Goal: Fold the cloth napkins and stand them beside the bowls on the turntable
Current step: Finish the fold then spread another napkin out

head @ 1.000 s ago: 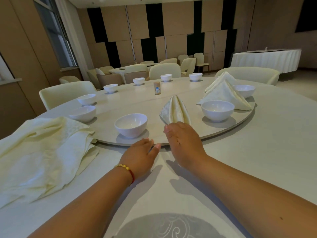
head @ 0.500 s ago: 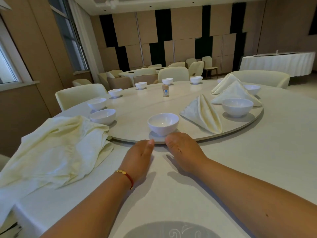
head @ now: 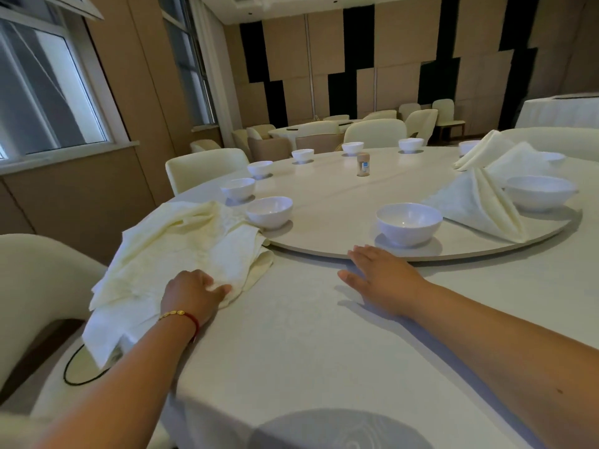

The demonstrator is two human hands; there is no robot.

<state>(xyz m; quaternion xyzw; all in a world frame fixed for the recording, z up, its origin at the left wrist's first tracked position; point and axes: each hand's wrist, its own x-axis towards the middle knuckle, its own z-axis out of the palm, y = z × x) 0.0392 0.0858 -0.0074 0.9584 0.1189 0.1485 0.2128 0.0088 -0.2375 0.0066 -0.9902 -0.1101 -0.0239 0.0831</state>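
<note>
A loose pile of cream cloth napkins [head: 181, 254] lies on the table at the left. My left hand [head: 191, 294] grips the near edge of the top napkin, fingers curled on the cloth. My right hand [head: 379, 273] lies flat and open on the tablecloth, fingertips at the rim of the turntable [head: 340, 196]. Just beyond it stands a white bowl [head: 409, 222]. A folded napkin [head: 479, 202] stands beside another bowl [head: 539, 192] at the right. Two more folded napkins [head: 496, 157] stand farther back. Several other bowls ring the turntable, one [head: 269, 211] next to the pile.
A small shaker [head: 363, 164] stands near the turntable's middle. A cream chair [head: 35, 286] is at my near left with a black cable loop [head: 77, 367] below the pile. More chairs surround the table; windows fill the left wall.
The turntable has turned, carrying the folded napkin to the right and a bowl in front of me. My left hand has gone from the turntable's rim to the napkin pile and taken hold of it.
</note>
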